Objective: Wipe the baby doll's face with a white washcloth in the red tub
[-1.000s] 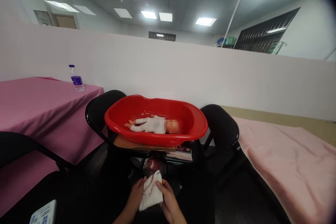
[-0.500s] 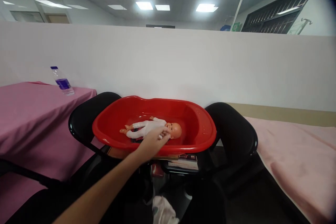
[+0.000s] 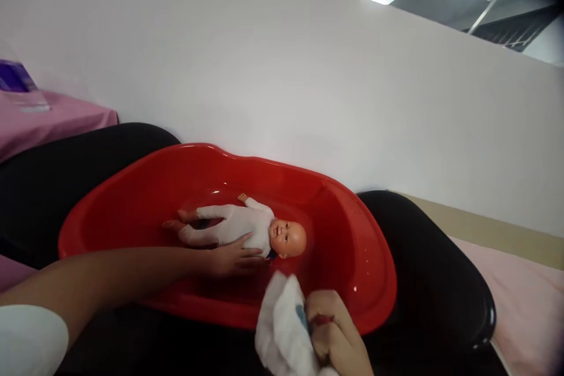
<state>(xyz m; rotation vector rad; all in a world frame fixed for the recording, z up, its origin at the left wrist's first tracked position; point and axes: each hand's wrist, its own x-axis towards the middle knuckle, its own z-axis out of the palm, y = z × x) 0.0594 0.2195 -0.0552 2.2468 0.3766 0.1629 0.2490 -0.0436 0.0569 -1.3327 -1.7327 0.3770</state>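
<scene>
A baby doll [image 3: 240, 228] in a white suit lies on its back inside a red plastic tub [image 3: 132, 200], head to the right. My left hand [image 3: 231, 257] reaches into the tub from the left and rests flat against the doll's near side, fingers apart. My right hand [image 3: 330, 335] is at the tub's near rim, closed around a crumpled white cloth [image 3: 282, 329] that sticks up toward the doll's head.
The tub sits across two black chairs [image 3: 436, 282]. A white partition wall [image 3: 308, 88] stands right behind it. A pink-covered table [image 3: 57, 120] with a water bottle [image 3: 17, 82] is at the left, and a pink-covered surface [image 3: 524, 299] at the right.
The view has moved much closer to the tub. My left hand went from the doll's head to its side. My right hand rose into view holding the white cloth.
</scene>
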